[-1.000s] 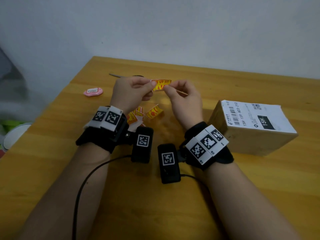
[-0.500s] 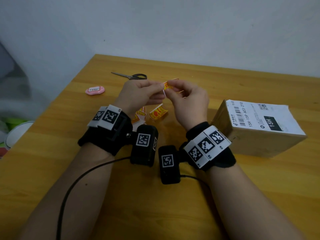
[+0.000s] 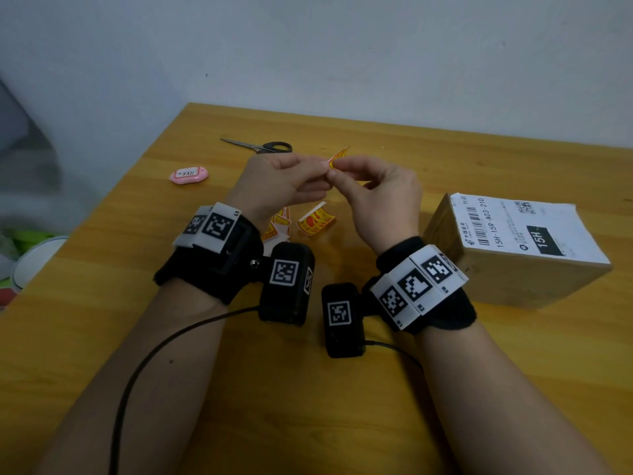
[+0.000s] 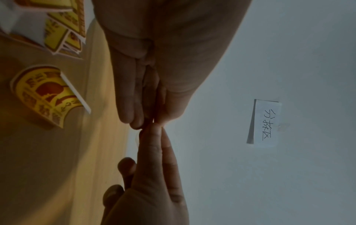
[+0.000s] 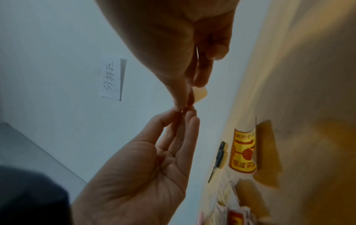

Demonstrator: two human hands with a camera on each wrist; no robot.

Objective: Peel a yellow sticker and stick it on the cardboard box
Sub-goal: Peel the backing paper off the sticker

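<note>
**Sticker turned edge-on between both hands**

Since the earlier frames the yellow sticker (image 3: pixel 338 156), then held flat and spread between the hands, stands edge-on with only a narrow corner showing above the fingertips; the hands have closed together.

The left hand (image 3: pixel 281 188) and right hand (image 3: pixel 378 197) meet fingertip to fingertip above the table (image 3: pixel 137 303). Each grip is a thumb-and-forefinger pinch on the sticker, the other fingers loosely curled. From the wrist views the sticker itself is barely visible between the fingertips; whether its backing has begun to separate cannot be told.

The box (image 3: pixel 513 255) sits on the table to the right of the right hand, apart from it, a white shipping label on its top face. More yellow stickers (image 3: pixel 315 222) lie on the table just below the hands, one curled. Scissors (image 3: pixel 260 145) lie beyond the hands; a pink tag (image 3: pixel 188 174) lies to the left.
</note>
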